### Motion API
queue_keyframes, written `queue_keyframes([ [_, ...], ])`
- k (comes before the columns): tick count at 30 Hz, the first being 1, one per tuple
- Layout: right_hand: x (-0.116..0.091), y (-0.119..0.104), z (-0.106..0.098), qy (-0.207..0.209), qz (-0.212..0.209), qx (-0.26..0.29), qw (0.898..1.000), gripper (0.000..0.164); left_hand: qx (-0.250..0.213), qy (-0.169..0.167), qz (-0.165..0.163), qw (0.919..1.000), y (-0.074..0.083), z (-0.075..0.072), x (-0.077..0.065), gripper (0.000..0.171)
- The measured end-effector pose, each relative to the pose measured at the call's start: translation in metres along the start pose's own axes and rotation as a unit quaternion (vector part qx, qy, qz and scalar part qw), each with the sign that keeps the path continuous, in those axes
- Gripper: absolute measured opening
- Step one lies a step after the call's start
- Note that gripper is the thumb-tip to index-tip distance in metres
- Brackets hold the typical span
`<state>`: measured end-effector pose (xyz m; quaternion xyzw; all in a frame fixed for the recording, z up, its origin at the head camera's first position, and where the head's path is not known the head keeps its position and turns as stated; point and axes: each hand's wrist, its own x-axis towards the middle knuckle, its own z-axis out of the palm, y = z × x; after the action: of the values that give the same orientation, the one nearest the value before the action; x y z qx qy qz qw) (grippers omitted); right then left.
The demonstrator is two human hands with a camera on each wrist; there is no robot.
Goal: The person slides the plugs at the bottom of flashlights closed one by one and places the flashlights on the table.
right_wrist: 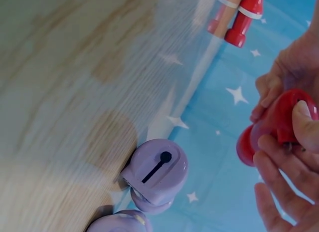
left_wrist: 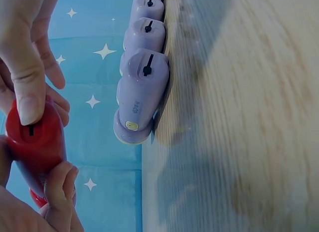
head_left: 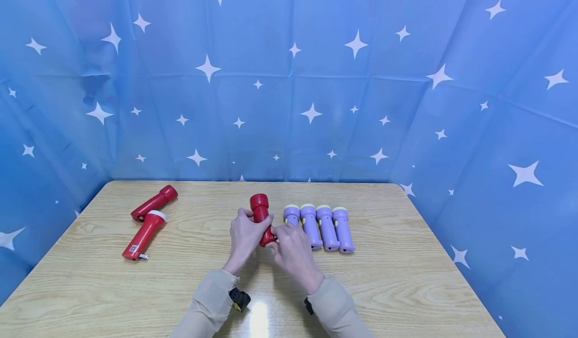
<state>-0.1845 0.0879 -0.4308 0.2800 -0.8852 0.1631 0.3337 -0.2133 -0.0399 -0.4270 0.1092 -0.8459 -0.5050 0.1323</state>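
A red flashlight [head_left: 260, 208] is held by both hands over the middle of the table, its wide head pointing away from me. My left hand [head_left: 244, 233] grips the body from the left, the thumb lying across it. At the tail end, my right hand [head_left: 292, 250] pinches the flashlight. In the left wrist view the right thumb [left_wrist: 28, 105] presses on the tail cap beside a dark slot. The right wrist view shows a small metal bit [right_wrist: 288, 146] at the tail, between the right thumb and fingers. The flashlight's lens face is hidden.
Several purple flashlights [head_left: 326, 227] lie side by side in a row just right of my hands. On the left of the wooden table [head_left: 397, 298] lie a red flashlight [head_left: 153, 203] and a red one with a white rim [head_left: 145, 235], a plug sticking out of its tail.
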Motion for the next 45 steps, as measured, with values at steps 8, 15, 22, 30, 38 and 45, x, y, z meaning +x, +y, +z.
queue_keyframes([
  [8,0.0000,-0.0006,0.0007,0.012,-0.008,-0.008,1.000,0.027,0.004,0.009,0.003,1.0000,0.0004,0.0005,-0.0001,0.051],
  [15,0.0002,-0.0009,0.0009,0.015,-0.011,-0.013,1.000,0.029,0.007,0.007,-0.001,1.0000,0.0015,0.0004,-0.0007,0.051],
  [22,0.0001,-0.0014,0.0007,0.022,-0.014,-0.018,1.000,0.030,0.013,0.010,0.000,0.9999,0.0020,0.0015,-0.0013,0.050],
  [30,-0.0012,-0.0012,0.0012,0.017,-0.012,-0.028,0.999,0.032,0.019,0.004,-0.003,0.9998,0.0008,0.0031,-0.0014,0.051],
  [38,-0.0018,-0.0018,0.0019,0.018,-0.011,-0.038,0.999,0.033,0.012,-0.002,-0.009,0.9999,-0.0005,0.0052,-0.0017,0.052],
  [45,-0.0014,-0.0027,0.0006,0.013,-0.011,-0.039,0.999,0.033,0.016,0.003,-0.004,0.9999,-0.0019,0.0065,-0.0009,0.051],
])
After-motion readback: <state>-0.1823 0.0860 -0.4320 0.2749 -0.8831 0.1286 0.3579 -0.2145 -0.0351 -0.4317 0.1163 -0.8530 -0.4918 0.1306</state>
